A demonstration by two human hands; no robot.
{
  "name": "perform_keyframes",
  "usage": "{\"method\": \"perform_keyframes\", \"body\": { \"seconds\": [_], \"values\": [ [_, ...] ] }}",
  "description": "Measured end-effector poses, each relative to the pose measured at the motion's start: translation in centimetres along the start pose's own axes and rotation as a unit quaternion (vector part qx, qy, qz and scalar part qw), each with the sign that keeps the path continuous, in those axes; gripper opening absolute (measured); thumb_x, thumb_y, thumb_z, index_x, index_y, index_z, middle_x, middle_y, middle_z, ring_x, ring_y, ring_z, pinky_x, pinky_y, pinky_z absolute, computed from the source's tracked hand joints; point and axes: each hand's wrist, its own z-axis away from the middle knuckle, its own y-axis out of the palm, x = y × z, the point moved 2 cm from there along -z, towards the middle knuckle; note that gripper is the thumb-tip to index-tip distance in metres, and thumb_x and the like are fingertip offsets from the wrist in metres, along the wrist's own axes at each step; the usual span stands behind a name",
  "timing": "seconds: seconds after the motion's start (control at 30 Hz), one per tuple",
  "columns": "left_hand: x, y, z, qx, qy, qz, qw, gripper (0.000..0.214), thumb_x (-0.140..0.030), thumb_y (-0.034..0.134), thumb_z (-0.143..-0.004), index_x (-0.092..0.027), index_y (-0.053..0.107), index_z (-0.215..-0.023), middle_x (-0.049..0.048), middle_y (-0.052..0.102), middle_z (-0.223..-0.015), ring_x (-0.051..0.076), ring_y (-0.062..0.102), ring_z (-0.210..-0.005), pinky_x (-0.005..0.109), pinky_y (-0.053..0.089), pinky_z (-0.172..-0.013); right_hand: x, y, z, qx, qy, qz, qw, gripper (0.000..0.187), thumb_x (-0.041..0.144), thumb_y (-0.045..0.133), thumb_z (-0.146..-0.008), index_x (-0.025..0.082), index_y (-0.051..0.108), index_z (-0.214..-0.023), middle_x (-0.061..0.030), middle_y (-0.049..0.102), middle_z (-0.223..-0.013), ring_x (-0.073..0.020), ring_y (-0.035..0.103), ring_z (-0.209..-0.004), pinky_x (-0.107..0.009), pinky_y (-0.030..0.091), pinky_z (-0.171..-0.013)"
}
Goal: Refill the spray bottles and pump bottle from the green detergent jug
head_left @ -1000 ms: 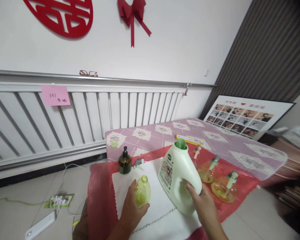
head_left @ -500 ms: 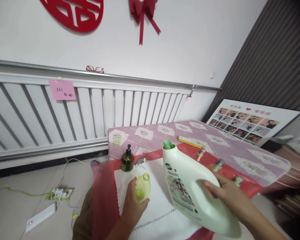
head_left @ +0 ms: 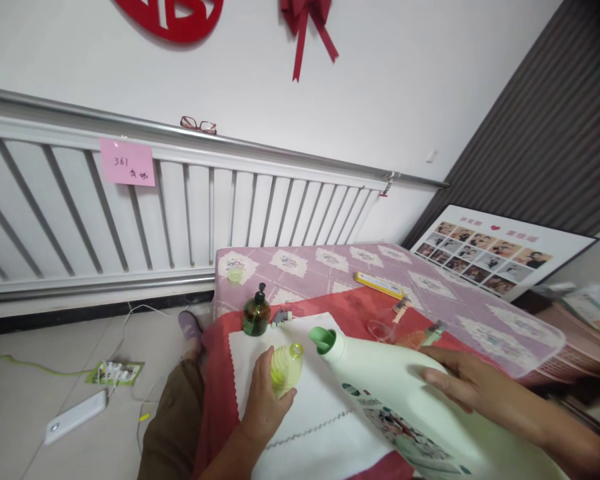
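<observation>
My left hand (head_left: 267,407) is wrapped round a small translucent yellow-green bottle (head_left: 287,368), its uncapped mouth facing up. To its right, my right hand (head_left: 460,380) grips the handle of a big pale-green detergent jug (head_left: 395,380). That jug tips leftward, and its green spout (head_left: 323,339) points toward the small bottle, a little apart from it. No liquid shows between the two mouths. A dark green pump bottle (head_left: 257,312) stands behind my left hand. Beside it lies a small grey spray head (head_left: 282,317). Under my hands spreads a white cloth (head_left: 320,427).
A red cloth (head_left: 217,400) lies over the patterned table (head_left: 290,263). Farther back are a yellow box (head_left: 379,285), a pale green lid (head_left: 235,275) and clear spray bottles (head_left: 430,333). A power strip (head_left: 114,373) and cables lie on the floor at left.
The jug has tilted farther to the left, bringing its spout lower and closer to the small bottle. My left hand stays nearly in place. The view has shifted slightly.
</observation>
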Motion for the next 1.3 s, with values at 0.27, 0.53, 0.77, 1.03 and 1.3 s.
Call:
{"method": "perform_keyframes", "body": {
  "seconds": [0.27, 0.53, 0.77, 1.03, 1.3],
  "values": [
    [0.1, 0.0, 0.0, -0.002, -0.013, 0.001, 1.0, 0.081, -0.014, 0.066, -0.064, -0.014, 0.032, -0.137, 0.0154, 0.045, -0.138, 0.03, 0.042, -0.131, 0.048, 0.033, -0.112, 2.0, 0.2, -0.6, 0.135, -0.022, 0.04, 0.99, 0.045, 0.06, 0.056, -0.077, 0.021, 0.073, -0.092, -0.0076, 0.075, -0.09, -0.0284, 0.067, -0.083, -0.031, 0.051, -0.072],
    [0.5, 0.1, 0.1, -0.003, 0.005, -0.013, 1.0, 0.08, -0.014, 0.065, -0.065, -0.014, 0.031, -0.138, 0.0164, 0.042, -0.14, 0.031, 0.038, -0.133, 0.049, 0.033, -0.112, 2.3, 0.2, -1.6, 0.171, -0.027, 0.137, 0.975, 0.047, 0.064, 0.046, -0.083, 0.022, 0.066, -0.084, -0.0047, 0.071, -0.082, -0.0233, 0.065, -0.076, -0.03, 0.046, -0.067],
    [0.2, -0.1, 0.0, 0.0, 0.005, -0.005, 1.0, 0.082, -0.012, 0.065, -0.065, -0.018, 0.029, -0.139, 0.0142, 0.041, -0.141, 0.03, 0.037, -0.134, 0.05, 0.031, -0.113, 4.0, -0.1, -1.8, 0.173, -0.034, 0.15, 0.973, 0.044, 0.063, 0.05, -0.081, 0.022, 0.067, -0.079, -0.0045, 0.07, -0.078, -0.0234, 0.064, -0.074, -0.03, 0.045, -0.065],
    [0.2, -0.1, 0.0, 0.001, 0.002, -0.005, 1.0, 0.081, -0.013, 0.064, -0.066, -0.019, 0.03, -0.139, 0.0136, 0.04, -0.141, 0.03, 0.037, -0.134, 0.05, 0.032, -0.113, 4.6, -0.2, -2.1, 0.184, -0.029, 0.148, 0.971, 0.042, 0.061, 0.052, -0.08, 0.022, 0.068, -0.078, -0.0046, 0.071, -0.078, -0.0232, 0.064, -0.073, -0.03, 0.045, -0.065],
    [-0.1, -0.3, 0.0, 0.005, 0.005, -0.001, 1.0, 0.081, -0.011, 0.064, -0.066, -0.019, 0.03, -0.139, 0.0135, 0.041, -0.14, 0.029, 0.036, -0.134, 0.049, 0.031, -0.112, 4.9, -0.4, -2.2, 0.198, -0.024, 0.162, 0.966, 0.044, 0.062, 0.05, -0.081, 0.022, 0.068, -0.082, -0.0048, 0.071, -0.079, -0.0231, 0.064, -0.073, -0.029, 0.045, -0.064]
  ]
}}
